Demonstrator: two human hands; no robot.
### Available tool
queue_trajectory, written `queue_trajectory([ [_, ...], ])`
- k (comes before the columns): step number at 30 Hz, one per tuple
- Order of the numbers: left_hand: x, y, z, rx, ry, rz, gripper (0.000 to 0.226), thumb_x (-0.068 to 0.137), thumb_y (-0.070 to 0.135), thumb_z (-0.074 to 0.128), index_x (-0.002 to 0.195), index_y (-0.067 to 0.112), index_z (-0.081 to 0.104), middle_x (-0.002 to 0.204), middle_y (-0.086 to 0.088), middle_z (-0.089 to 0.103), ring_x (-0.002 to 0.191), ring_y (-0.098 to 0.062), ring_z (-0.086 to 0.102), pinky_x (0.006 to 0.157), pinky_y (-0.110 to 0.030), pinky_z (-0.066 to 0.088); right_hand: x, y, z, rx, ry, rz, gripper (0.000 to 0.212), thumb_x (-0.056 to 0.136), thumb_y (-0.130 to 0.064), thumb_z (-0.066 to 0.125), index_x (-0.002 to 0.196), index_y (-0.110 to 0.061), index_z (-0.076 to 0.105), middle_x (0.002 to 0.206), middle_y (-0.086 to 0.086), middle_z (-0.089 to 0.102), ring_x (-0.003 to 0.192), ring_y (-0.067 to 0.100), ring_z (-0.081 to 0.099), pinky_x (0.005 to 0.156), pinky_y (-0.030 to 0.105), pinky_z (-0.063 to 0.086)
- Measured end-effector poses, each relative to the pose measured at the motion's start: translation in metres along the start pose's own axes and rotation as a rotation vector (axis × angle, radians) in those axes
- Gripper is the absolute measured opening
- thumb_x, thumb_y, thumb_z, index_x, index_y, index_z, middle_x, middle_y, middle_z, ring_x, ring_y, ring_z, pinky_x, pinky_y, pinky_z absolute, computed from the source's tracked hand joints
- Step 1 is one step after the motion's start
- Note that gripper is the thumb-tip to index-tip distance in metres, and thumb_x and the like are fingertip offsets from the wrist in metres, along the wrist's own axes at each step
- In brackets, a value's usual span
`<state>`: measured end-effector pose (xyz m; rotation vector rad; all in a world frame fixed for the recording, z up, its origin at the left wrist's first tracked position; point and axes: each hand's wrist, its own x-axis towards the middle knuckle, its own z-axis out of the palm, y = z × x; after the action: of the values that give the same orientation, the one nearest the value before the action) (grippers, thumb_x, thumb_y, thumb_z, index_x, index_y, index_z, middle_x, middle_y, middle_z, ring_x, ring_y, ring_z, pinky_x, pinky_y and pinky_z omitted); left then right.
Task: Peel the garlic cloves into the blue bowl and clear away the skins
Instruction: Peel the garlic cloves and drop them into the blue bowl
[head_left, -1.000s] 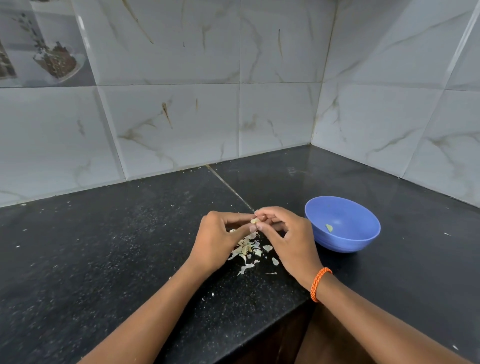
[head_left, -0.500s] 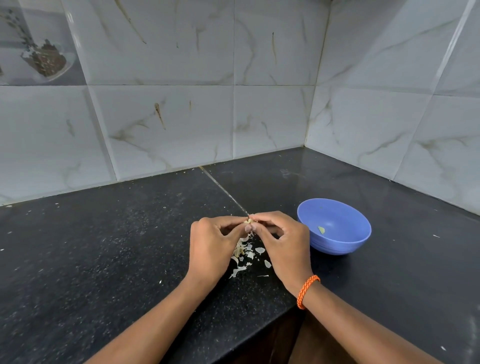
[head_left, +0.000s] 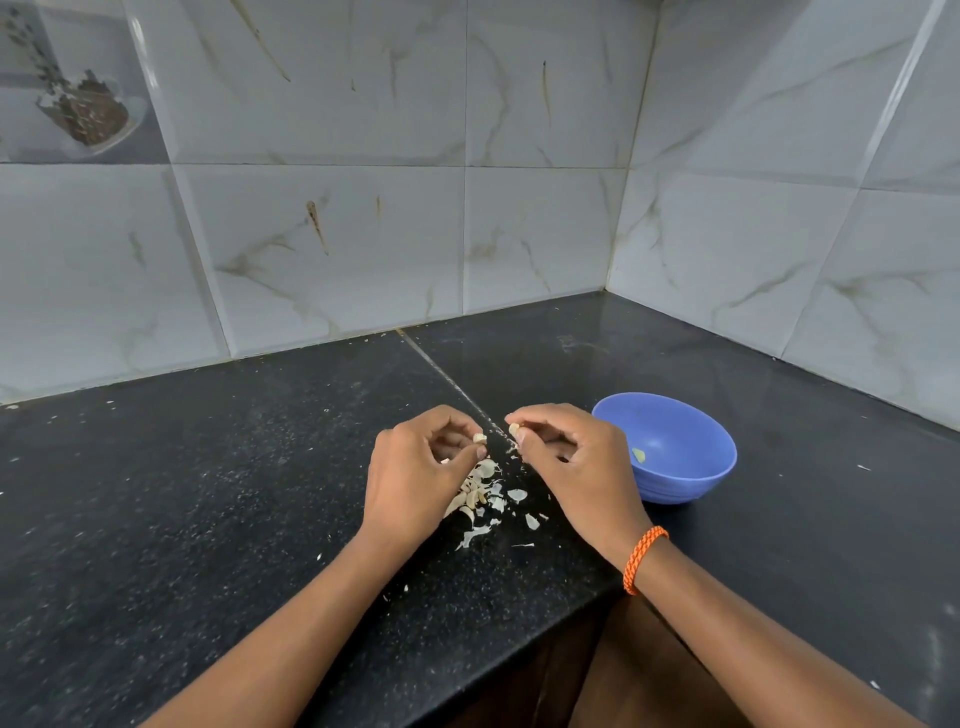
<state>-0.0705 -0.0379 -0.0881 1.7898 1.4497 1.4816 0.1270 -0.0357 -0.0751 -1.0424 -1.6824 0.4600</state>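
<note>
From the head camera, two hands worked over a black countertop (head_left: 208, 519) set into a tiled corner. The left hand (head_left: 415, 473) had its fingers curled and pinched one small pale garlic piece (head_left: 479, 438) at its fingertips. The right hand (head_left: 576, 467), with an orange band (head_left: 643, 558) on its wrist, was likewise curled and pinched a second pale garlic clove (head_left: 514, 429) between thumb and forefinger. The two pieces were near each other but apart, a narrow gap of bare counter showing between them.

Below and between the hands lay one loose heap of skins (head_left: 480, 493), with a few flakes scattered nearer and to the right; they were too many and too small to count. One blue bowl (head_left: 675, 467) stood just right of the right hand, holding a single peeled clove (head_left: 638, 455). No writing could be read anywhere.
</note>
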Motion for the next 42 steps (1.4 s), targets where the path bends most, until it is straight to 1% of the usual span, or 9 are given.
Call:
queue_trajectory([
  [5,0.003,-0.007,-0.008,0.483,-0.098,0.148,0.01,0.097,0.036,0.075,0.103,0.043,0.076,0.089,0.027,0.068,0.092,-0.002,0.06,0.071,-0.03,0.046,0.011,0.002,-0.018,-0.151,-0.13,0.043,0.014,0.099,-0.014,0.07,0.098,-0.024,0.079,0.079,-0.009,0.076,0.074,0.01,0.074,0.073,0.034,0.065],
  [11,0.005,-0.009,-0.008,0.653,-0.202,0.19,0.023,0.106,0.043,0.062,0.122,0.045,0.078,0.115,0.023,0.071,0.114,-0.004,0.055,0.076,-0.03,0.041,0.007,0.0,-0.016,-0.435,-0.376,0.17,0.014,0.097,-0.011,0.07,0.092,-0.021,0.078,0.075,-0.002,0.075,0.064,0.008,0.073,0.069,0.027,0.06],
  [16,0.002,-0.01,-0.007,0.583,-0.172,0.138,0.02,0.105,0.041,0.063,0.116,0.045,0.079,0.107,0.021,0.072,0.107,-0.006,0.059,0.078,-0.033,0.048,-0.001,-0.001,-0.006,-0.016,-0.396,0.464,0.01,0.099,-0.004,0.065,0.096,-0.008,0.073,0.08,0.012,0.079,0.076,0.024,0.08,0.084,0.04,0.066],
  [20,0.001,-0.008,-0.004,0.54,-0.192,0.125,0.017,0.104,0.038,0.065,0.112,0.045,0.079,0.101,0.021,0.071,0.103,-0.006,0.058,0.08,-0.036,0.053,-0.004,-0.002,0.012,0.33,-0.333,0.451,0.008,0.102,-0.001,0.065,0.105,0.001,0.073,0.096,0.022,0.078,0.092,0.032,0.079,0.084,0.034,0.065],
  [23,0.0,-0.01,-0.004,0.531,-0.183,0.132,0.018,0.105,0.037,0.064,0.113,0.045,0.078,0.1,0.021,0.07,0.101,-0.005,0.055,0.079,-0.036,0.053,0.004,-0.004,0.005,0.26,-0.285,0.35,0.009,0.102,-0.005,0.067,0.104,-0.005,0.075,0.09,0.015,0.078,0.084,0.028,0.079,0.076,0.035,0.066],
  [28,0.001,-0.012,-0.003,0.53,-0.176,0.146,0.018,0.106,0.038,0.064,0.115,0.043,0.078,0.103,0.021,0.07,0.103,-0.002,0.051,0.077,-0.033,0.052,0.008,0.008,0.0,-0.225,-0.141,0.227,0.018,0.101,-0.009,0.064,0.09,-0.019,0.074,0.077,-0.002,0.073,0.066,0.012,0.074,0.064,0.034,0.064],
  [31,0.0,-0.013,-0.002,0.519,-0.179,0.148,0.017,0.106,0.038,0.065,0.115,0.043,0.079,0.103,0.021,0.071,0.101,-0.001,0.049,0.074,-0.031,0.047,-0.003,0.008,0.009,-0.164,-0.188,0.277,0.016,0.101,-0.009,0.066,0.091,-0.018,0.075,0.077,-0.001,0.075,0.061,0.011,0.074,0.06,0.029,0.062],
  [36,0.002,-0.015,-0.001,0.39,-0.166,0.144,0.02,0.101,0.037,0.072,0.119,0.046,0.076,0.096,0.024,0.071,0.096,-0.001,0.05,0.073,-0.026,0.043,0.0,0.004,0.01,-0.095,-0.177,0.126,0.018,0.101,-0.014,0.071,0.109,-0.023,0.084,0.09,-0.005,0.076,0.06,0.009,0.07,0.06,0.017,0.054],
  [42,0.003,-0.012,0.001,0.156,-0.171,0.08,0.025,0.091,0.039,0.085,0.114,0.048,0.08,0.092,0.027,0.076,0.092,-0.007,0.063,0.084,-0.032,0.054,-0.003,0.005,0.008,-0.034,-0.203,0.084,0.028,0.101,-0.006,0.069,0.122,-0.022,0.079,0.102,-0.006,0.076,0.084,0.006,0.075,0.07,0.018,0.061],
])
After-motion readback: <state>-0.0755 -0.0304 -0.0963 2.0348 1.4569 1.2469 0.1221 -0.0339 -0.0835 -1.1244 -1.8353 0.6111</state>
